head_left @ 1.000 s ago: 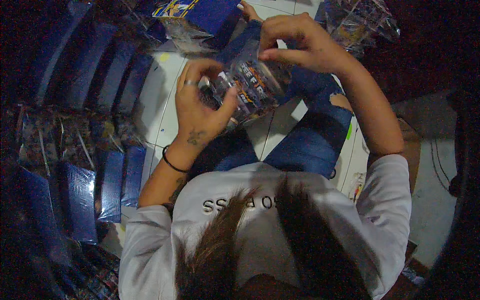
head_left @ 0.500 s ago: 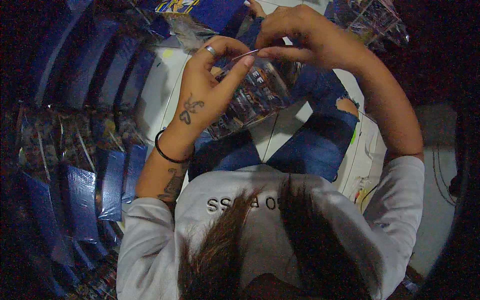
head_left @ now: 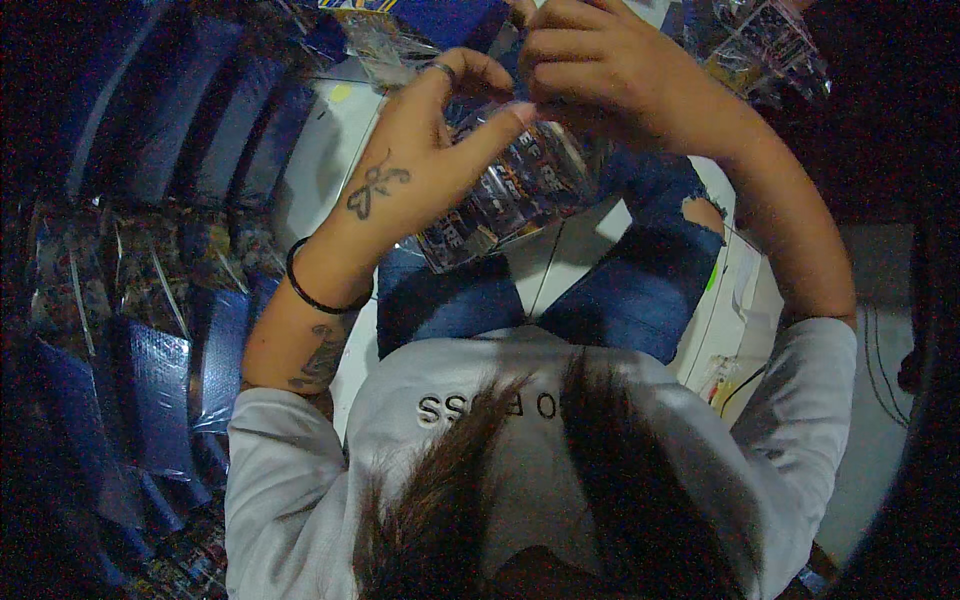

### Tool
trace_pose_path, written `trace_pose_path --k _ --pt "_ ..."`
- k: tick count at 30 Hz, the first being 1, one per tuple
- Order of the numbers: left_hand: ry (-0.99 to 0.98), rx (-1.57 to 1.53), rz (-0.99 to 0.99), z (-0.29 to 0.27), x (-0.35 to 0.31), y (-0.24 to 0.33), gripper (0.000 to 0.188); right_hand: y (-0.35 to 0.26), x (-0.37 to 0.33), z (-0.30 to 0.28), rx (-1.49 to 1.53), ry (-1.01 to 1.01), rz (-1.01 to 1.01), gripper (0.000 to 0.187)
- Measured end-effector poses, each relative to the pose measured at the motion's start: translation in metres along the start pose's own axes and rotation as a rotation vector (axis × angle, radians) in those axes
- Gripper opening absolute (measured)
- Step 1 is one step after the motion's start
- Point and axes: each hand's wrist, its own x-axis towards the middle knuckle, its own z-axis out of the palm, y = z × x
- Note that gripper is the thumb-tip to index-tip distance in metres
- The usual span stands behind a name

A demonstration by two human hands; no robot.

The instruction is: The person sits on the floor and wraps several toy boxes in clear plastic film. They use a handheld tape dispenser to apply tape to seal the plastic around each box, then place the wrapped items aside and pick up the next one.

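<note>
A clear plastic package (head_left: 525, 185) with dark, printed packets inside hangs tilted above my lap. My left hand (head_left: 425, 145) is at its upper left edge, thumb and forefinger closing on the plastic there. Close by, at the package's top, my right hand (head_left: 615, 75) is closed with its fingers curled inward. Whatever lies between those right fingers is hidden behind the hand.
Rows of blue packs in clear wrap (head_left: 160, 390) line the left side. Beyond my hands lie a blue item with crumpled clear wrap (head_left: 385, 45) and, to the right, another wrapped bundle (head_left: 770, 50). White tiles (head_left: 345, 125) show around my legs.
My right hand has turned and its fingers have curled in. The left hand has shifted slightly up and to the right. A thin pale edge between the hands is now hidden.
</note>
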Motion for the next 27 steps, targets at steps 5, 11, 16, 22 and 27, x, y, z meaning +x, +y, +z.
trace_pose_path --k 5,11,16,22,27 --pt "-0.119 0.180 0.087 -0.014 0.008 0.000 0.027 0.003 0.017 -0.019 0.293 -0.214 0.068 0.012" --pt "-0.285 -0.556 -0.445 -0.006 0.006 -0.003 0.027 -0.013 0.007 -0.002 -0.080 0.135 -0.098 0.016" --pt "-0.171 0.103 -0.098 -0.010 0.005 0.004 0.023 -0.001 0.001 0.003 -0.093 -0.090 -0.096 0.025" --pt "-0.059 0.533 0.174 -0.011 -0.003 0.006 0.016 -0.001 0.010 -0.024 0.039 -0.224 0.021 0.017" --pt "0.062 0.517 0.232 -0.003 -0.014 0.006 0.015 -0.010 0.002 -0.014 0.057 -0.046 0.042 0.014"
